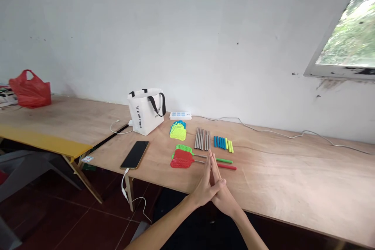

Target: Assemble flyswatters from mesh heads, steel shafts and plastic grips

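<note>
My left hand [204, 188] and my right hand [222, 195] meet at the table's front edge, fingertips touching and fingers stretched out, with nothing visible between them. Just beyond lie two fly swatters, a red one [182, 159] and a green one [184, 148], their handles pointing right and partly hidden by my fingers. Farther back is a stack of loose swatter heads, yellow [178, 133] on top and blue [182, 123] behind. Several silver metal tubes [202, 139] lie in a row, followed by several blue grips [219, 142] and yellow grips [229, 146].
Left of the swatters are a black phone [135, 155] on a white cable and a white tote bag [145, 115]. A power strip [181, 116] sits by the wall, its cord running right. A red plastic bag [31, 91] stands on the adjoining table [73, 119].
</note>
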Motion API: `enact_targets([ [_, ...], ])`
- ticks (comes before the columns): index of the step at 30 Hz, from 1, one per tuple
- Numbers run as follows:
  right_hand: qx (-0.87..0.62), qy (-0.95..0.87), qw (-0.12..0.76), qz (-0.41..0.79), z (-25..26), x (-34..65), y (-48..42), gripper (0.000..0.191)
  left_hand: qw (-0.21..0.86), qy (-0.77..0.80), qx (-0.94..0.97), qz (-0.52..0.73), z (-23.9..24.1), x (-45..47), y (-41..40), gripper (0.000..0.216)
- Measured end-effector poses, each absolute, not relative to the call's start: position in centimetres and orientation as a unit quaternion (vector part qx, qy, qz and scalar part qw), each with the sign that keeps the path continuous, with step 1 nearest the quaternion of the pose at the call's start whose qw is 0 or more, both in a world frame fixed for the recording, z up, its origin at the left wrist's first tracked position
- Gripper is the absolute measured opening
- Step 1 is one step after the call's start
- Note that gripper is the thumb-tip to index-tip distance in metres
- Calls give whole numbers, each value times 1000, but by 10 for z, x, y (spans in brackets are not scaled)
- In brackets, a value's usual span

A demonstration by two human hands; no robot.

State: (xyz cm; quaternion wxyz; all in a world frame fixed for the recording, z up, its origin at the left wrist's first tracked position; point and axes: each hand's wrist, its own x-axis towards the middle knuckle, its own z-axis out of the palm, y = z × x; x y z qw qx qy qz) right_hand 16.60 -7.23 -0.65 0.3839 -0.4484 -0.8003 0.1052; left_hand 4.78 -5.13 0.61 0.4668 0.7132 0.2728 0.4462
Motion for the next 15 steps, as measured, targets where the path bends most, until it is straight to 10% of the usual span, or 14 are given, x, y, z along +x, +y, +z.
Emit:
enact_targets([
  [15,-248,-744,402,473,26,186,-74,32,447,110,840,286,38,31,-48,42],
])
